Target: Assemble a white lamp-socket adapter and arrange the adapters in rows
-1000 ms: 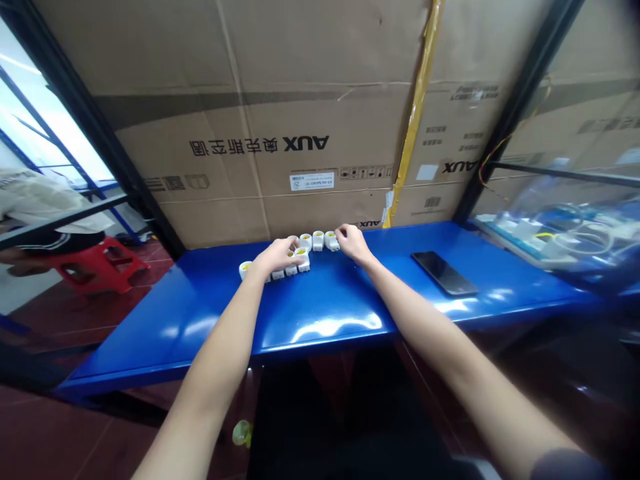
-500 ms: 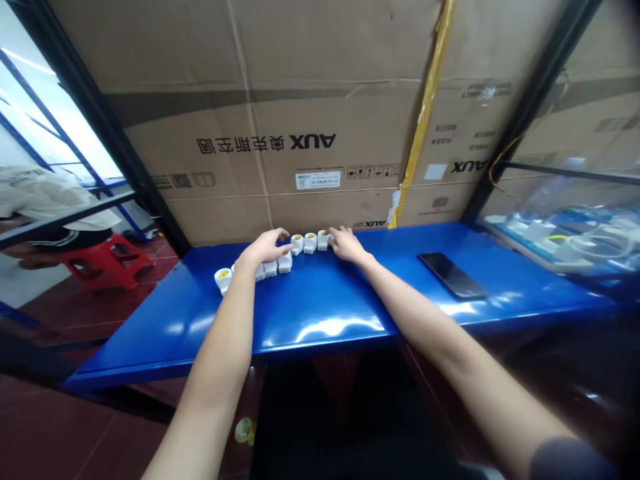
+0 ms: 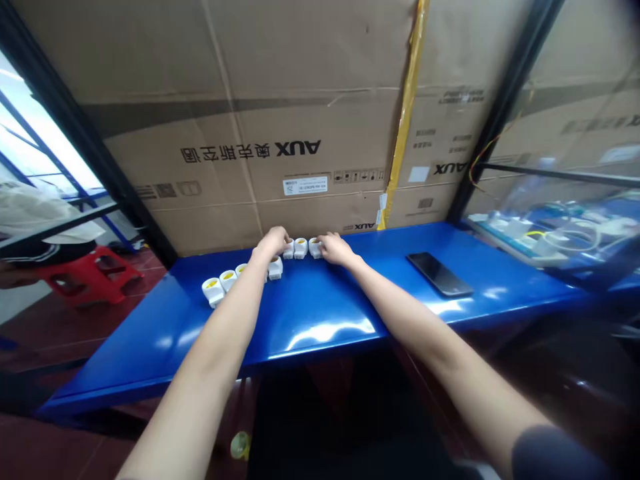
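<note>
Several small white pieces with yellow insides stand on the blue shelf. A slanting row runs from the white piece at the far left (image 3: 213, 291) to the one below my left hand (image 3: 275, 269). Farther back are three more, with one in the middle (image 3: 301, 248). My left hand (image 3: 274, 241) has its fingers closed on the leftmost of these three. My right hand (image 3: 334, 249) has its fingers closed on the rightmost white piece (image 3: 315, 248), which stands slightly apart from the middle one. My left forearm hides part of the slanting row.
A black phone (image 3: 439, 273) lies on the blue shelf (image 3: 320, 300) to the right. Large cardboard (image 3: 300, 67) walls the back. Plastic-wrapped parts (image 3: 555, 233) lie far right. A red stool (image 3: 90, 277) and a seated person are at the left.
My left hand has moved from the slanting row to the left end of the back group. A gap now shows between the middle and rightmost back pieces. The view has shifted slightly.
</note>
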The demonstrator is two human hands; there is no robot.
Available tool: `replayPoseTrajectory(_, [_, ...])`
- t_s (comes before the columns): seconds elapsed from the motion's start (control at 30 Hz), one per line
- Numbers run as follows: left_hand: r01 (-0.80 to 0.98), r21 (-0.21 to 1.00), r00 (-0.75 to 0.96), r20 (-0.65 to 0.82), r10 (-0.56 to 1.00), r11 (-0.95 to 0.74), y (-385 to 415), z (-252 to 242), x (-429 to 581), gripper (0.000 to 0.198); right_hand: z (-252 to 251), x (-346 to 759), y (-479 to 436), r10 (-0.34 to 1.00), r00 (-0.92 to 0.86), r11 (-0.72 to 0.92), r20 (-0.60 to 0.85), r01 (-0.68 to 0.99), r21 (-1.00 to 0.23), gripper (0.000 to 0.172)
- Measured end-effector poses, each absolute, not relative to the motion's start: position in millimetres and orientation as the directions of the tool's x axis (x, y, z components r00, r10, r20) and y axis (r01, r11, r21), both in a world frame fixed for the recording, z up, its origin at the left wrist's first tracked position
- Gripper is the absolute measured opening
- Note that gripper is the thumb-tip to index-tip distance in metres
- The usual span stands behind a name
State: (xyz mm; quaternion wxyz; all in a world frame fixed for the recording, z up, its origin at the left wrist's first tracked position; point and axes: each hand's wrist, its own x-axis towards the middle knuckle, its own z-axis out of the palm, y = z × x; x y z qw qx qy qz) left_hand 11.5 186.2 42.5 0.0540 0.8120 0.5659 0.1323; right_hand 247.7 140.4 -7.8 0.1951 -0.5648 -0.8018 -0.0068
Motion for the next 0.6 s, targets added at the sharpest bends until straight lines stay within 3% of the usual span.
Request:
replayPoseTrajectory(0.2, [0.848,0.233,0.44,0.189,0.878,-0.475,192,43,17,0.044,-6,248,141,0.898,-0.311,0.391,0.312,0.889,-0.237,0.039])
replayPoseTrajectory(0.33, [0.823,0.254,0.484,0.153,0.861,-0.508,190,42,19,0.031,-2,247,136,0.903,-0.301,0.386,0.307,0.882,-0.271,0.038])
replayPoseTrajectory(0.6, [0.815,0.273,0.496,0.125,0.859,-0.51,168,36,48,0.027,13,275,137,0.934,-0.244,0.326,0.261,0.881,-0.343,0.032])
